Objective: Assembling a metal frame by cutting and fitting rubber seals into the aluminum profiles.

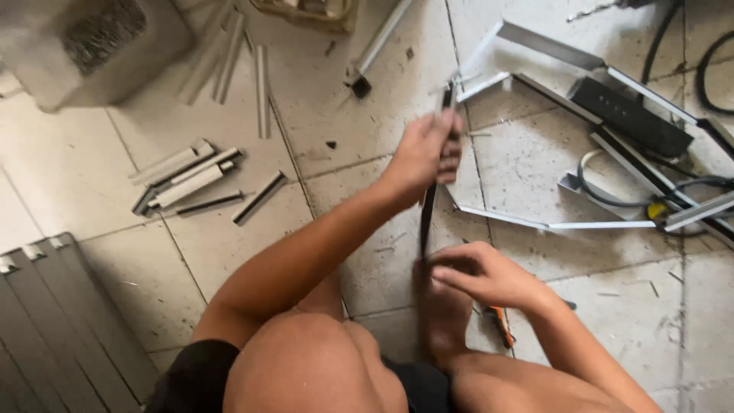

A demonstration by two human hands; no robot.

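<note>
I crouch over a tiled floor, my knees at the bottom of the head view. My left hand (427, 153) is closed around the upper part of a dark, narrow metal strip (427, 218) that stands nearly upright. My right hand (480, 274) pinches the strip's lower end just above my foot (442, 310). The strip's top (447, 95) sticks out above my left fist, close to a corner of a thin aluminium frame (535, 224) lying on the floor.
Short cut aluminium profiles (191, 180) lie scattered at the left. A grey ribbed panel (53, 321) sits at lower left. Black cables (707, 73) and dark bars (631, 115) lie at the upper right. An orange-handled tool (501, 323) rests by my foot.
</note>
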